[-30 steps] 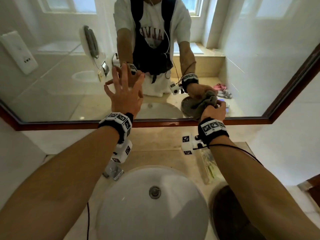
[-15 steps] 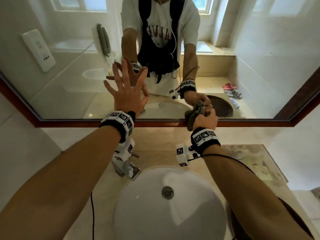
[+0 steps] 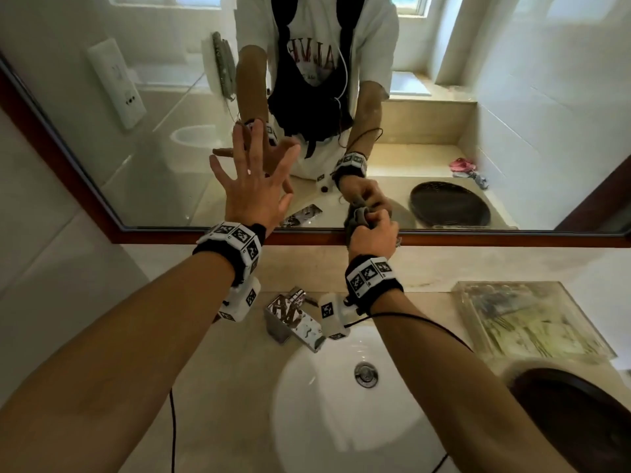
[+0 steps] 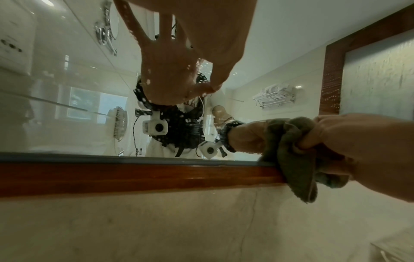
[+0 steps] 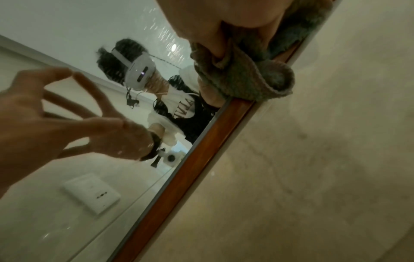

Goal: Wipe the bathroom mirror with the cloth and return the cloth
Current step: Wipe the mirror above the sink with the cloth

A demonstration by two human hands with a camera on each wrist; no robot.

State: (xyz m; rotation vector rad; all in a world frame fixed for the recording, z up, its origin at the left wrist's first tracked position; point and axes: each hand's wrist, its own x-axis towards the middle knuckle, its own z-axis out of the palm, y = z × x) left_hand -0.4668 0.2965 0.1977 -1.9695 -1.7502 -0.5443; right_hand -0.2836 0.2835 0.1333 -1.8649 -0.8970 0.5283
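Observation:
The mirror [image 3: 153, 148] has a brown wooden frame [image 3: 170, 237]. My left hand [image 3: 252, 186] is open, fingers spread, with the fingertips on the glass left of centre. To its right, my right hand [image 3: 374, 230] grips a bunched grey-green cloth [image 3: 356, 216] against the mirror's bottom edge, where glass meets frame. In the left wrist view the cloth [image 4: 291, 150] hangs over the frame [image 4: 134, 175] from the right hand [image 4: 358, 150]. In the right wrist view the cloth [image 5: 246, 76] sits on the frame [image 5: 201, 141], with the left hand [image 5: 44, 115] spread on the glass.
Below the mirror a beige counter holds a white basin [image 3: 324, 421] with a chrome faucet [image 3: 293, 315] behind it. A clear tray [image 3: 529, 322] lies at the right. A dark round bowl [image 3: 580, 414] sits at the lower right. A black cable runs from the right wrist.
My right hand has slid the cloth down and a little left, from the glass to the bottom frame edge. The left hand stays spread on the mirror.

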